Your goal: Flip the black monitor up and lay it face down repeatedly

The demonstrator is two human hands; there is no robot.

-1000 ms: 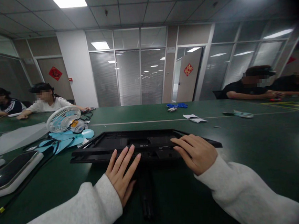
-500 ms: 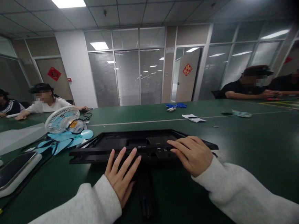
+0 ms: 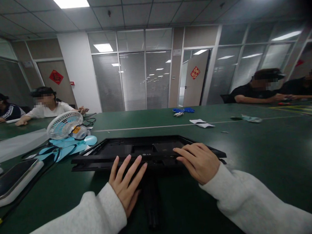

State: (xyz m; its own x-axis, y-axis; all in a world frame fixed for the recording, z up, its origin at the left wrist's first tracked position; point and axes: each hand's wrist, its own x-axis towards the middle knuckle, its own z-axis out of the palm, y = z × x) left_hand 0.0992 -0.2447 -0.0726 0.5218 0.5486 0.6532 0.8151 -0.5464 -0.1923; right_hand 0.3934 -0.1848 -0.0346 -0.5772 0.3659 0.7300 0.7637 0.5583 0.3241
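A black LG monitor casing (image 3: 118, 156) lies in front of me, with its front bezel over the back shell and a gap between them at the left end. From its near side a black stand neck (image 3: 152, 207) points toward me. My left hand (image 3: 127, 182) is open, its spread fingertips resting on the near edge left of centre. Right of centre, my right hand (image 3: 201, 162) has its fingers on the bezel's near edge and its thumb lower down, closed on that edge.
To the left are a white fan grille (image 3: 64, 125), light-blue fan blades (image 3: 72, 147) and a white device with a dark top (image 3: 13, 180). Blue gloves (image 3: 184, 110) and white paper (image 3: 202, 123) lie farther back. Several people sit at both sides of the green table (image 3: 259, 166).
My right hand has shifted slightly left along the bezel's edge, and the gap below it looks narrower there. My left hand stays almost still.
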